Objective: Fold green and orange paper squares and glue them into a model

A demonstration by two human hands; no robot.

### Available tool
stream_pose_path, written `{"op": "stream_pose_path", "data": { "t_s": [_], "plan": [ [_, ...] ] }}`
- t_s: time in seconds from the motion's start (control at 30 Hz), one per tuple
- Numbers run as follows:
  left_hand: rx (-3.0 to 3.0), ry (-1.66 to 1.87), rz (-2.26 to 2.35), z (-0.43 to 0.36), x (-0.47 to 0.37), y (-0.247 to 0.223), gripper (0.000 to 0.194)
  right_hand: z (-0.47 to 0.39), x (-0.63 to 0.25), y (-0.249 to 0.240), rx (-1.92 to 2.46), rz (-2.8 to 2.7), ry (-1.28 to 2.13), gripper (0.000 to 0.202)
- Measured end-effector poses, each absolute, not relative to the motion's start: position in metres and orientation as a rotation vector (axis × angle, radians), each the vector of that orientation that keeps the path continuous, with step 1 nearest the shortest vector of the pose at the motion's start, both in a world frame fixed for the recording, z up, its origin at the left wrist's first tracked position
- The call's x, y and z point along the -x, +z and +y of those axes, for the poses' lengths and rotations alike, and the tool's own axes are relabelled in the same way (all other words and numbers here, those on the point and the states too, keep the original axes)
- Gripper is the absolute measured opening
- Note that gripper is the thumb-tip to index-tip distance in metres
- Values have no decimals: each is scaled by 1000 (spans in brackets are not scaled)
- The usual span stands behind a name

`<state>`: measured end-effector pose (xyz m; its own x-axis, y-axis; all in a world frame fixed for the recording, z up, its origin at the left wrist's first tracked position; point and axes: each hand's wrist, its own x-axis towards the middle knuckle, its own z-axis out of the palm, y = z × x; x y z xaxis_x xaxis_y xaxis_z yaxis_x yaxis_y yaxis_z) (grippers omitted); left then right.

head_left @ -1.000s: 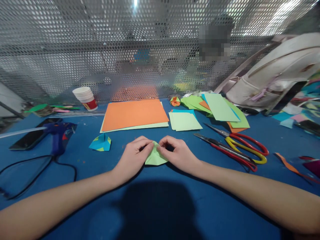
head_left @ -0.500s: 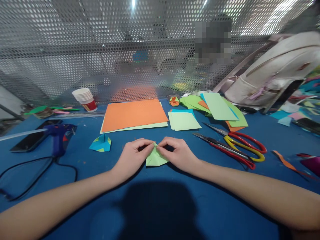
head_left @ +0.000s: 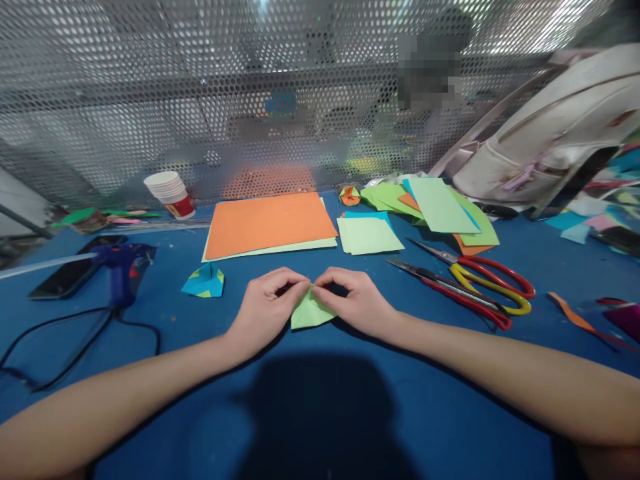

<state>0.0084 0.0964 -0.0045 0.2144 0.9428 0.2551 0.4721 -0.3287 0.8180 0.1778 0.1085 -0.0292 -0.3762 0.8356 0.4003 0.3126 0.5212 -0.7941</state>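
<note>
A small folded light green paper rests on the blue table, between both hands. My left hand pinches its upper edge from the left with thumb and forefinger. From the right, my right hand pinches the same edge, fingertips nearly meeting those of my left. Folds run down from the pinched top of the paper. Left of my left hand lies a blue and green folded paper piece. Beyond my hands are a stack of light green squares and large orange sheets.
Two pairs of scissors lie to the right, near an orange strip. A glue gun, its cable and a phone are at left. Stacked cups, a perforated metal screen and a pale backpack stand behind.
The camera view has shifted slightly, moving the table items a little. Both hands keep pinching the green paper, with the fingertips now slightly changed along its upper edge.
</note>
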Motion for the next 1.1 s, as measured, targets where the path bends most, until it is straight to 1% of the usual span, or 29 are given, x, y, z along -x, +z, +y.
{"op": "stream_pose_path", "data": {
  "t_s": [0.13,0.3,0.43,0.57,0.63,0.73,0.9,1.1],
  "plan": [
    [-1829,1109,1321,98,-8,-6,18,109,-177,-28,1067,-1910,824,15],
    [-1846,1095,1279,97,-7,-10,18,112,-175,-32,1124,-1899,737,14],
    [-1847,1016,1295,97,-10,-11,14,112,-176,-35,1135,-1928,589,13],
    [-1870,925,1328,98,-10,-12,16,111,-175,-37,1019,-1998,433,16],
    [-1839,931,1344,98,-9,-13,19,110,-175,-36,996,-2008,445,13],
    [-1804,986,1349,98,-8,-14,18,111,-174,-35,1057,-1981,515,7],
    [-1843,1016,1248,97,-10,-18,15,113,-176,-37,1106,-1972,557,9],
    [-1849,1079,1207,98,-9,-22,13,111,-175,-34,1124,-1943,603,5]
  ]
}}
